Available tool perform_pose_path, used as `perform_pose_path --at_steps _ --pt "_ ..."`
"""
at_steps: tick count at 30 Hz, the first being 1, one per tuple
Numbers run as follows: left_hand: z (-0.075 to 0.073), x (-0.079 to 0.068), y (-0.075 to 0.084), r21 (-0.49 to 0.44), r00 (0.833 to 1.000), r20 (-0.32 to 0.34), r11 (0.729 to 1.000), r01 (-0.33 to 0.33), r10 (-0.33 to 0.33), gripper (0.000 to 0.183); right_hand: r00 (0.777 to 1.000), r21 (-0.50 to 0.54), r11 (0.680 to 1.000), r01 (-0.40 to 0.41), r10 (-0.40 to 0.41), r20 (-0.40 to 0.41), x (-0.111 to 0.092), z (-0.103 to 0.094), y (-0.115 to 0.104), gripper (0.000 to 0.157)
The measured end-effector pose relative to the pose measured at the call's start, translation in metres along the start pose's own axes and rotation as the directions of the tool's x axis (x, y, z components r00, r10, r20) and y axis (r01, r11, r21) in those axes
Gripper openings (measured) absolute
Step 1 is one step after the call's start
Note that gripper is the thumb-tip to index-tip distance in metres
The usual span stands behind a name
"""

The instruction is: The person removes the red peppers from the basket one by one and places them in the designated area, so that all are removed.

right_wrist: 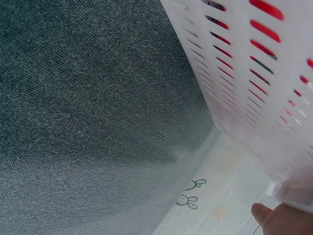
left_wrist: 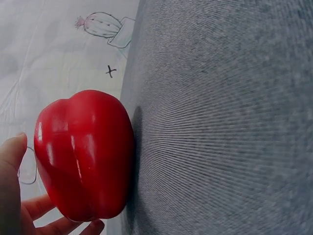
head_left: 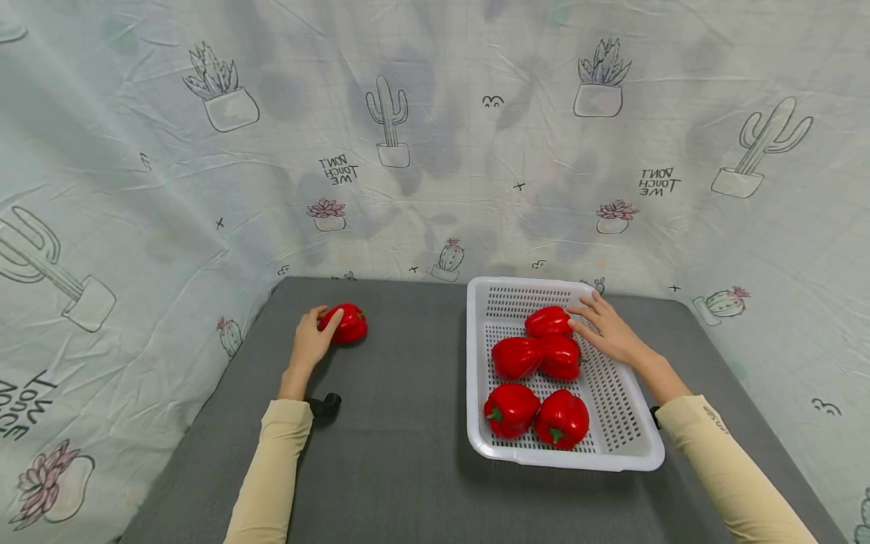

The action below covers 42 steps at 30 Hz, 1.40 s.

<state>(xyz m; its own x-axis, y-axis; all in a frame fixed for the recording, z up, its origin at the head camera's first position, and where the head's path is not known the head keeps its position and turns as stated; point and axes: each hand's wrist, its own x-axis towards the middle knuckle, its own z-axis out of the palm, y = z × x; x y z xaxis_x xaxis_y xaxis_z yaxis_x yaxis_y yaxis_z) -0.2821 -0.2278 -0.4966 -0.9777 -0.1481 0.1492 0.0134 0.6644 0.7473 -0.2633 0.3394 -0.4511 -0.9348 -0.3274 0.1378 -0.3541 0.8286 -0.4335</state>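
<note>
- On the left side of the gray table [head_left: 408,423], near the back, sits a red pepper [head_left: 351,323], and the left hand [head_left: 310,340] is right by it.
- To hold this pepper well, the thumb should go on one side and the fingers on the other, around the fat middle. It looks smooth and shiny, so it may slip.
- A soft squeeze should be enough. The green stem points away from the hand, so I think it will not get in the way.
- The left fingers are apart from the thumb and curve a little around the pepper. The wrist view shows a small gap between thumb and pepper. I cannot tell how hard any finger touches it.
- The left arm reaches forward, and the hand comes at the pepper from the left, low down by the table.
- Over on the right is a white basket [head_left: 475,363] with five red peppers [head_left: 512,410] in it.
- The right hand [head_left: 612,332] is at the basket's back right rim. Its fingers are spread out and hold no pepper. I cannot tell if they press down.
- The right arm slants forward and in toward the left.
</note>
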Motion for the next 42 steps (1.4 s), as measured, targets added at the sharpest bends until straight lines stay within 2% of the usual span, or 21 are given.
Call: perform_pose_path --at_steps 10,20,26,31,42 --pt "0.0 0.005 0.008 0.048 0.999 -0.025 0.998 -0.04 0.041 0.07 1.0 -0.012 1.0 -0.011 0.012 0.022 0.001 -0.002 -0.001 0.052" --pt "0.004 0.009 0.032 0.106 0.994 -0.03 0.989 -0.098 0.102 0.065 1.0 -0.015 1.0 -0.011 0.011 0.021 0.001 -0.002 -0.002 0.053" --pt "0.014 0.011 0.048 0.125 0.985 -0.025 0.978 -0.166 0.17 0.064 1.0 -0.012 1.0 -0.013 0.013 0.02 0.0 -0.002 -0.002 0.054" --pt "0.025 0.012 0.063 0.096 0.971 -0.001 0.966 -0.239 0.24 0.061 1.0 -0.014 1.0 -0.003 0.003 0.015 -0.001 -0.002 0.0 0.054" --pt "0.05 0.012 0.094 0.106 0.951 0.063 0.945 -0.309 0.303 0.061 1.0 -0.014 1.0 0.015 -0.014 0.004 0.0 -0.001 0.001 0.055"
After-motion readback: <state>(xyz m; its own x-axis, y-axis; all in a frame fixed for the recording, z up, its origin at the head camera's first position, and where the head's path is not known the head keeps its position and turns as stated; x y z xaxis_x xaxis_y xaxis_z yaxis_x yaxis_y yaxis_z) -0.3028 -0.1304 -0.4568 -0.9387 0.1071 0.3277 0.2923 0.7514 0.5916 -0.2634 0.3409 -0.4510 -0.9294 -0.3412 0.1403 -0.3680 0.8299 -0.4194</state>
